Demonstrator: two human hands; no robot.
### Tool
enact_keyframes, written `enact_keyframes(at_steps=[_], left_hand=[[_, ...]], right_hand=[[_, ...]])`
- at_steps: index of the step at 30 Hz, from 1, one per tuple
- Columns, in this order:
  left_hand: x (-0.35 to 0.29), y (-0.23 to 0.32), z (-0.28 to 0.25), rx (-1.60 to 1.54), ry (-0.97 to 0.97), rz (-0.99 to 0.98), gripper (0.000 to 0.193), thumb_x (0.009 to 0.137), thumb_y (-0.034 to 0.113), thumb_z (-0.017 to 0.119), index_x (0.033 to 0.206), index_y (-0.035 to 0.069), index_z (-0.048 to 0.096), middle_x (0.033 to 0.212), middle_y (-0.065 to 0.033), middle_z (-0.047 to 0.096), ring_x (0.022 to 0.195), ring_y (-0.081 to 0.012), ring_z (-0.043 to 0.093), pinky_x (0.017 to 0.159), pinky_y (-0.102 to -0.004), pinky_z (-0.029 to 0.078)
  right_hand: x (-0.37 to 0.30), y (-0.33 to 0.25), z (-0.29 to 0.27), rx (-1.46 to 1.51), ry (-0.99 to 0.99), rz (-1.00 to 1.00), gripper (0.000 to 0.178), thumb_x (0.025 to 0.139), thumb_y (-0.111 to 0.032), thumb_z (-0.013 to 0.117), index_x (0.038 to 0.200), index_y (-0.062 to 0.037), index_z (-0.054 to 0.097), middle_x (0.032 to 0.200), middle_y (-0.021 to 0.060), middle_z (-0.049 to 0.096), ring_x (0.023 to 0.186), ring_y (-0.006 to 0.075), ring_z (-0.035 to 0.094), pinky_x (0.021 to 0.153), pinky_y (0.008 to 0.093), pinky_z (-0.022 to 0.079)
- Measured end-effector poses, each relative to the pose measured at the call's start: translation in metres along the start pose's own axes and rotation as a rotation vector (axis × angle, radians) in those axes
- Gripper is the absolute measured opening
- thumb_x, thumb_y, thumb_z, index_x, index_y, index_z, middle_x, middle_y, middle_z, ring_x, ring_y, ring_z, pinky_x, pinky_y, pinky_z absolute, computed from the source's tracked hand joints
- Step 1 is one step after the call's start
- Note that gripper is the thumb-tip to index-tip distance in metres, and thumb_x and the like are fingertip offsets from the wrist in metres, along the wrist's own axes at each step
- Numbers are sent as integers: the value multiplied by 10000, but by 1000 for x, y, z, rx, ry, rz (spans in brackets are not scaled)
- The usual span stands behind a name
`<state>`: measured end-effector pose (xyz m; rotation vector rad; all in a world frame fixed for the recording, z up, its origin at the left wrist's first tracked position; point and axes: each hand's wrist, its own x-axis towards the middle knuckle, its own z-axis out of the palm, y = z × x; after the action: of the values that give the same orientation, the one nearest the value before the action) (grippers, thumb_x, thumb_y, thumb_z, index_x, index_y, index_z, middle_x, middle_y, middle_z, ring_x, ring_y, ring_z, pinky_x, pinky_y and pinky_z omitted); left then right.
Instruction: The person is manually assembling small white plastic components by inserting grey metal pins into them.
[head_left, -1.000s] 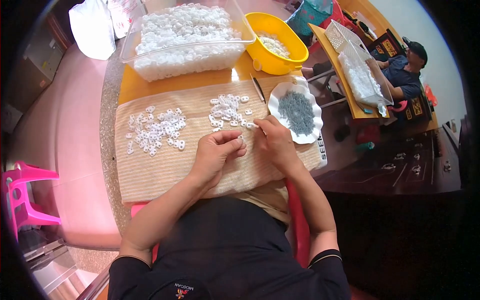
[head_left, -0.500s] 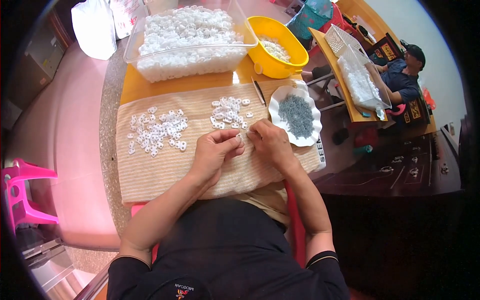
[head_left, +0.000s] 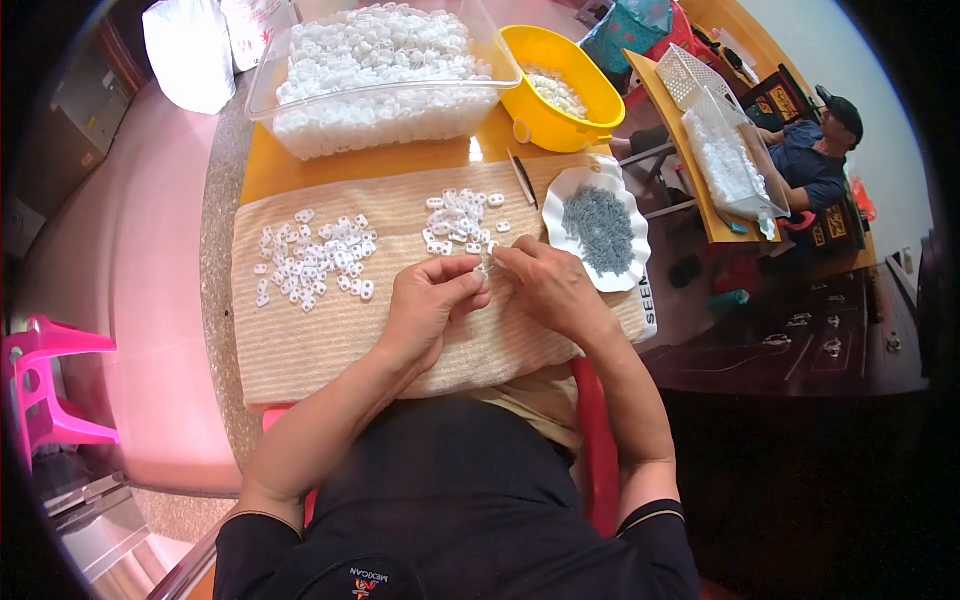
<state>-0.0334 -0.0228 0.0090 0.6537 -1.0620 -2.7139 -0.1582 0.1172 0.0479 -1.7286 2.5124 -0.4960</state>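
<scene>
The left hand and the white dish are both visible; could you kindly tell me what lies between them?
In the head view, the right hand is between the left hand and the dish, over the towel.

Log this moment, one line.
left hand: pinching small pale piece; right hand: close by, grip unclear; right: grey slivers in scalloped white dish; ahead: white two-hole pieces on striped towel

Small white pieces [head_left: 314, 260]: plastic, smooth, low sheen. Grey bits [head_left: 600, 230]: matt, fine. Fluted white dish [head_left: 640, 245]: smooth. Towel [head_left: 320, 350]: ribbed cloth, matt. Tabletop [head_left: 268, 168]: wood-look, glossy, bright reflection. Tub [head_left: 385, 93]: clear plastic, shiny. Yellow basin [head_left: 562, 135]: plastic, smooth, glossy. Pink stool [head_left: 70, 425]: plastic, glossy.
</scene>
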Motion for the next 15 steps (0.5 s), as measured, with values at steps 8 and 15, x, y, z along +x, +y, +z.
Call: enact_keyframes(at_steps=[8, 15], left_hand=[[0, 3, 0, -23, 21, -12, 175, 859, 5, 630, 1023, -46, 596, 868, -99, 638, 767, -164, 646, 720, -265, 570], [1, 5, 0, -15, 33, -45, 177, 859, 6, 630, 1028, -34, 602, 865, -104, 647, 750, -169, 652, 716, -276, 572]], right_hand=[[3, 5, -3, 67, -60, 17, 289, 755, 11, 573, 1035, -55, 600, 906, 129, 601, 814, 332, 624, 712, 397, 510], [-6, 9, 3, 421, 104, 128, 255, 792, 8, 624, 1046, -16, 616, 856, 131, 618, 759, 249, 624, 690, 320, 496]])
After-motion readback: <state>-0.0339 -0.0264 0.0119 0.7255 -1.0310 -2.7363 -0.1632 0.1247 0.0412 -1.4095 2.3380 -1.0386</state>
